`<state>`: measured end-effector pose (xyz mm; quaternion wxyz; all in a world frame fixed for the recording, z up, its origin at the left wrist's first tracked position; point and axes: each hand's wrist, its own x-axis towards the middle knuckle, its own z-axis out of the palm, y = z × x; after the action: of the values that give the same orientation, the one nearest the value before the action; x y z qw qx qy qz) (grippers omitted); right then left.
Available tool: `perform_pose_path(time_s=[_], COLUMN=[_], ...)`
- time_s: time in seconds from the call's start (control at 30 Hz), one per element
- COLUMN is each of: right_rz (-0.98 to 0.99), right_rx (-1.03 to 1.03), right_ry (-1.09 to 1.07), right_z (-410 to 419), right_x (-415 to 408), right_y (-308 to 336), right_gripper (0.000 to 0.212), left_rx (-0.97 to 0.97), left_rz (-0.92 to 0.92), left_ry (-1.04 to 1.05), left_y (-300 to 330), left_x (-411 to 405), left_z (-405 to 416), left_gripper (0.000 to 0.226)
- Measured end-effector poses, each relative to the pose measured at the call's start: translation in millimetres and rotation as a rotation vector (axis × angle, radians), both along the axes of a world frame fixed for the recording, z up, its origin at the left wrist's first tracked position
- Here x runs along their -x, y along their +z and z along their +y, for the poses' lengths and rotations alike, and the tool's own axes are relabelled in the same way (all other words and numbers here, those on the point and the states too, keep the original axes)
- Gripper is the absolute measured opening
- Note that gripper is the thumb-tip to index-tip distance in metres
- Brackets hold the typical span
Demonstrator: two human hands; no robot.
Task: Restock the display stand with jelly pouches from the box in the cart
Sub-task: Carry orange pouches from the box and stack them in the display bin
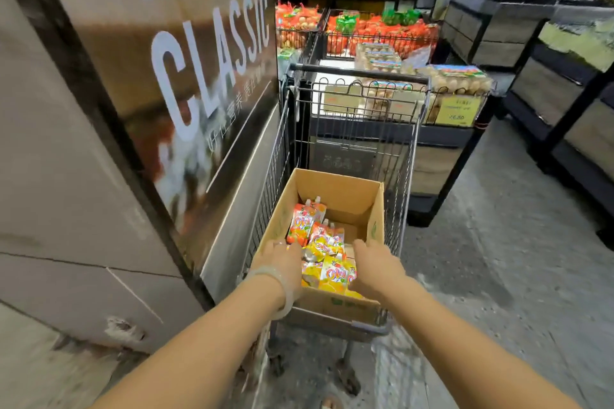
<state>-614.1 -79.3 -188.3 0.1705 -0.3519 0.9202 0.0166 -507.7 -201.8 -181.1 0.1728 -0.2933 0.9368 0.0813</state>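
Observation:
A brown cardboard box [345, 191] sits open in a wire shopping cart [403, 156]. Inside lie several orange and yellow jelly pouches [332, 272] with white spouts, piled toward the near end. Both my hands reach into the box, one on each side of the pile. My left hand [279, 262], with a pale bangle on the wrist, lays its fingers against the left edge of the pouches. My right hand [377, 267] dips down at the pile's right side, and its fingertips are hidden behind the hand.
A large panel printed "CLASSIC" [206, 63] stands close on the cart's left. Ahead are wire bins of red netted produce [382, 33] and egg cartons [455, 78] with a yellow price tag. Dark shelving [538, 53] lines the right side of a grey concrete aisle.

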Motion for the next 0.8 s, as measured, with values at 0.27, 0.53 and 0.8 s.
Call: perform_pose_path(time_s=[0.27, 0.53, 0.8], right_rz=[-0.114, -0.258, -0.469], right_rx=[-0.005, -0.102, -0.065], right_ry=[-0.032, -0.06, -0.315], right_z=[-53.6, -102.9, -154.1], right_x=[135.9, 198.6, 246.2], right_y=[-35.6, -119.2, -249.6], right_gripper=[0.042, 0.048, 0.04], left_rx=[-0.1, -0.186, -0.491], left_rz=[-0.042, -0.225, -0.205], left_ry=[0.119, 0.152, 0.402], left_y=[-39.7, -124.6, -245.1], left_x=[125.9, 205.9, 278.0], left_z=[-71.5, -126.5, -174.8], left_gripper=[0.054, 0.052, 0.064])
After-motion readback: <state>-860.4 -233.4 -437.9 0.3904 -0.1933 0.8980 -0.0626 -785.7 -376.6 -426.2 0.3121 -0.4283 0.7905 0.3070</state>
